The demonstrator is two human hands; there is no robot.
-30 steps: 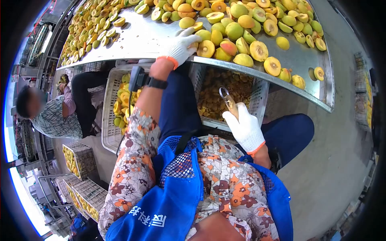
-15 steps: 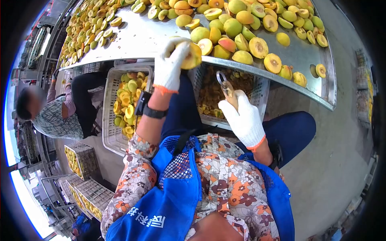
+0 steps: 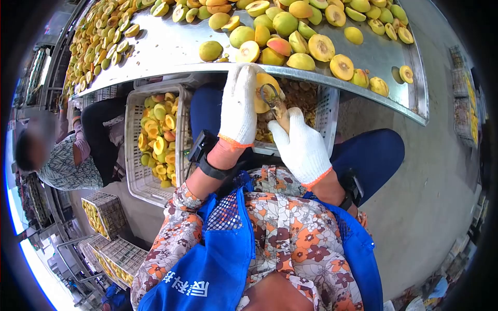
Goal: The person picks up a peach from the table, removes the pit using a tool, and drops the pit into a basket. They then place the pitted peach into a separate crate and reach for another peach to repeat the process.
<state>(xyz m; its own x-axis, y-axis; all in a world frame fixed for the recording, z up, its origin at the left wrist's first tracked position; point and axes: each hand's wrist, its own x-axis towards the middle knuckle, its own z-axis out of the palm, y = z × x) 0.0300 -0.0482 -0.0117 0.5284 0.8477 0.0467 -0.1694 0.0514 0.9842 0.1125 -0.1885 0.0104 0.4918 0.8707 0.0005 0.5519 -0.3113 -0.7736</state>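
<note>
In my gloved left hand (image 3: 239, 103) is a yellow peach half (image 3: 263, 85), held upright just below the edge of the metal table. My gloved right hand (image 3: 303, 147) grips the wooden handle (image 3: 280, 115) of a pitting tool. Its looped metal blade (image 3: 269, 95) lies across the cut face of the peach half. Both hands are above a crate of brown and yellow scraps (image 3: 298, 98) between my knees.
Many peach halves (image 3: 321, 47) lie on the metal table (image 3: 171, 51). A pale crate (image 3: 133, 150) of peach halves stands on the left. Farther left, a person (image 3: 72, 155) sits beside the table, with more filled crates (image 3: 111, 215) on the floor.
My left hand has come down from the table edge with the peach half. My right hand has moved left and up, bringing the tool's loop onto the fruit.
</note>
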